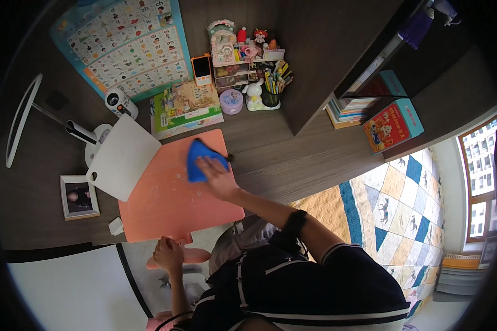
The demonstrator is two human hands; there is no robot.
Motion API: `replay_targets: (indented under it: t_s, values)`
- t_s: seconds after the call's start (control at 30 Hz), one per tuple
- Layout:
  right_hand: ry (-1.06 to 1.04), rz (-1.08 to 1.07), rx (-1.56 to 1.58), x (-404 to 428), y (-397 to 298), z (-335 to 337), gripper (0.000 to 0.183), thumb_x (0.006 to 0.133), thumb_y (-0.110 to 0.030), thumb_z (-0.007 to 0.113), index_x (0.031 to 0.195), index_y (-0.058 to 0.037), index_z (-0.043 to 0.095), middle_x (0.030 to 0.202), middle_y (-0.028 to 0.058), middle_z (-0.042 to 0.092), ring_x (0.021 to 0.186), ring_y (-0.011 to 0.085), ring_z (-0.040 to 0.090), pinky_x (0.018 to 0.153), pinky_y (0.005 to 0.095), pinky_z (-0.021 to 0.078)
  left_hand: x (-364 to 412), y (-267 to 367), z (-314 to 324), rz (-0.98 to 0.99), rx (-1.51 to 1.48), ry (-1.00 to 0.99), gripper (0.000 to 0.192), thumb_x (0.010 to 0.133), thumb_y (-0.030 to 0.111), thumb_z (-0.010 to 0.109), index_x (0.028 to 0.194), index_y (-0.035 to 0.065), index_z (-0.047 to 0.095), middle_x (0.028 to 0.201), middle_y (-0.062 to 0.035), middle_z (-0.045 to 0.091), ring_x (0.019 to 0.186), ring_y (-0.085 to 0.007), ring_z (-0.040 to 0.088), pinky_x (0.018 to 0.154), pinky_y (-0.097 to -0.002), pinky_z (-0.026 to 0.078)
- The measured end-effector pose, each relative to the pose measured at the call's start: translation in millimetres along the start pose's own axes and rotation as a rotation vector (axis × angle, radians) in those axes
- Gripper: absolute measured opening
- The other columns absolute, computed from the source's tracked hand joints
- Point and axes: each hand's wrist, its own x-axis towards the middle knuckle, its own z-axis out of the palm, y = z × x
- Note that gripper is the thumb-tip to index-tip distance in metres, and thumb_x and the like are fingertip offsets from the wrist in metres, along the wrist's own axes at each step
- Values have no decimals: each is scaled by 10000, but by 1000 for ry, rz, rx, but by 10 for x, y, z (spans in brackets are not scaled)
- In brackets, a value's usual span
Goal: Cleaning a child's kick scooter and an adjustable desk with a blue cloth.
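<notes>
My right hand (pixel 217 178) lies with its palm and fingers on a blue cloth (pixel 195 165) with a dark edge. The cloth rests on a salmon-pink desk mat (pixel 161 207), near its right side. Faint marks show on the mat's surface. At the mat's front edge is my left hand (pixel 168 253), fingers curled; whether it grips anything is hidden. Just beside it, below desk level, is a pink plastic part (pixel 195 255). A white board (pixel 126 157) with a hole at one corner overlaps the mat's left side.
Behind the mat are stacked books (pixel 186 107), a round purple tin (pixel 231 101) and a pen holder (pixel 272 97). A desk lamp base (pixel 92 142) and framed photo (pixel 79 197) stand left. A small white block (pixel 116 226) sits near the front edge. Upright books (pixel 391 128) stand right.
</notes>
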Motion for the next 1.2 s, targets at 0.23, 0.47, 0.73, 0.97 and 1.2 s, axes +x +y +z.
replay_targets:
  t_s: [0.23, 0.47, 0.73, 0.97, 1.2]
  values:
    - [-16, -78, 117, 292, 127, 446, 673, 755, -285, 598, 1309, -82, 273, 1353, 150, 285, 1226, 300, 319, 969, 439, 316, 9, -2, 28, -43, 7, -26, 156, 742, 201, 475, 740, 65, 550, 721, -92, 600, 680, -297, 574, 646, -414, 434]
    - [518, 773, 447, 485, 1437, 57, 543, 687, -112, 648, 1155, 20, 405, 1120, 203, 519, 1046, 332, 505, 881, 379, 406, 57, 29, -11, -65, -20, -50, 129, 714, 186, 499, 693, 67, 544, 687, -96, 589, 643, -296, 571, 604, -412, 436]
    - [846, 952, 316, 807, 2525, -414, 708, 598, -202, 756, 1119, 82, 370, 1104, 252, 489, 1058, 379, 468, 884, 391, 393, 80, 49, -33, -30, 27, -10, 118, 711, 175, 494, 672, 77, 548, 675, -80, 590, 618, -290, 568, 585, -409, 436]
    - [825, 923, 267, 994, 2969, -510, 836, 539, -318, 804, 1138, 75, 371, 1075, 224, 527, 1000, 336, 522, 853, 365, 419, 73, 38, 19, -26, 0, -43, 121, 707, 170, 486, 661, 74, 544, 668, -82, 582, 620, -294, 565, 582, -412, 431]
    - [905, 973, 370, 1005, 2606, -610, 829, 505, -259, 804, 1134, 108, 408, 1052, 243, 543, 988, 336, 536, 845, 360, 428, 64, 46, -47, -41, -35, -49, 131, 706, 190, 491, 665, 76, 541, 664, -87, 575, 617, -298, 560, 580, -414, 418]
